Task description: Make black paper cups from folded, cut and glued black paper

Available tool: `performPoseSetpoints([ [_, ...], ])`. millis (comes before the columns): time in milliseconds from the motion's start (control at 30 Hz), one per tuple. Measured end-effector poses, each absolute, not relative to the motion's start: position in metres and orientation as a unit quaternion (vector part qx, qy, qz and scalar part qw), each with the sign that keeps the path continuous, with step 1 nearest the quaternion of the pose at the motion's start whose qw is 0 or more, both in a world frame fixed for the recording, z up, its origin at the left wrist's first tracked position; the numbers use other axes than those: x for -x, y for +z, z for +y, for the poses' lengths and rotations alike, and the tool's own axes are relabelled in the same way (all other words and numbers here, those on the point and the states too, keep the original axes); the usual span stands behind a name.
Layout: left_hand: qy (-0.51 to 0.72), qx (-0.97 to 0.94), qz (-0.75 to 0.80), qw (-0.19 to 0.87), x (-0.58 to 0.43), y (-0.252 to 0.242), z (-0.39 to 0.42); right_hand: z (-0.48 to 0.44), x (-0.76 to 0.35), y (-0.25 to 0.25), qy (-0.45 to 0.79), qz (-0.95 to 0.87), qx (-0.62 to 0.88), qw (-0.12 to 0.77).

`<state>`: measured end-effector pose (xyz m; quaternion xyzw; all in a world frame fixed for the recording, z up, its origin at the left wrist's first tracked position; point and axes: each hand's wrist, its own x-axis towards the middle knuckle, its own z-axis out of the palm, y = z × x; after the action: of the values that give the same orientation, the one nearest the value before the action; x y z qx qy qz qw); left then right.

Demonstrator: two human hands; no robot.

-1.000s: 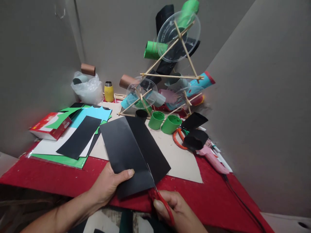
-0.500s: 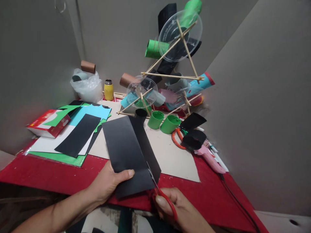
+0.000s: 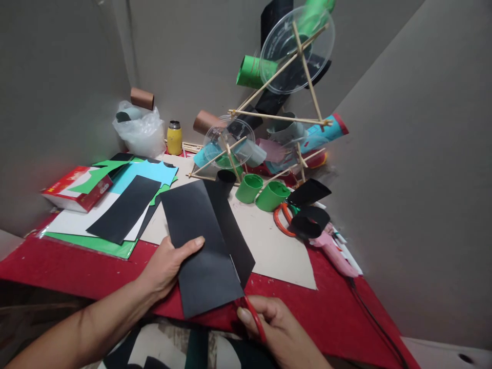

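My left hand (image 3: pixel 172 261) grips the left edge of a black paper sheet (image 3: pixel 202 246), its thumb lying on top. A long cut or fold line splits the sheet, and the right-hand strip (image 3: pixel 230 230) angles away from the rest. My right hand (image 3: pixel 274 323) is closed round the red handles of a pair of scissors (image 3: pixel 254 319) at the sheet's lower right corner. Most of the blades are hidden by the paper; a thin bright edge shows along the line. Beyond the sheet stand two green paper rings (image 3: pixel 249 188) and a black ring (image 3: pixel 225 182).
Coloured paper sheets (image 3: pixel 111 220) and a red box (image 3: pixel 77 188) lie at left. A stick frame with clear discs (image 3: pixel 298 51) and paper tubes rises at the back. A pink glue gun (image 3: pixel 336 256) with a cord lies right. A yellow bottle (image 3: pixel 174 138) stands behind.
The scissors have slid further along under the paper, so less of the blades shows. My left hand has shifted slightly up and left on the sheet. The view has tilted a little.
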<state>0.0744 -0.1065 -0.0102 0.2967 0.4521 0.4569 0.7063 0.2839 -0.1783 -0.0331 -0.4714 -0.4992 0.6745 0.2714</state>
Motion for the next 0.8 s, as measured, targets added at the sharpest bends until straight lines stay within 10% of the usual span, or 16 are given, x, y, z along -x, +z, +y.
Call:
performPoseSetpoints([
  [800,0.454,-0.375,0.501,0.634,-0.072,-0.013,-0.103,-0.182,-0.299,-0.028,0.792,-0.362,0.379,0.312],
])
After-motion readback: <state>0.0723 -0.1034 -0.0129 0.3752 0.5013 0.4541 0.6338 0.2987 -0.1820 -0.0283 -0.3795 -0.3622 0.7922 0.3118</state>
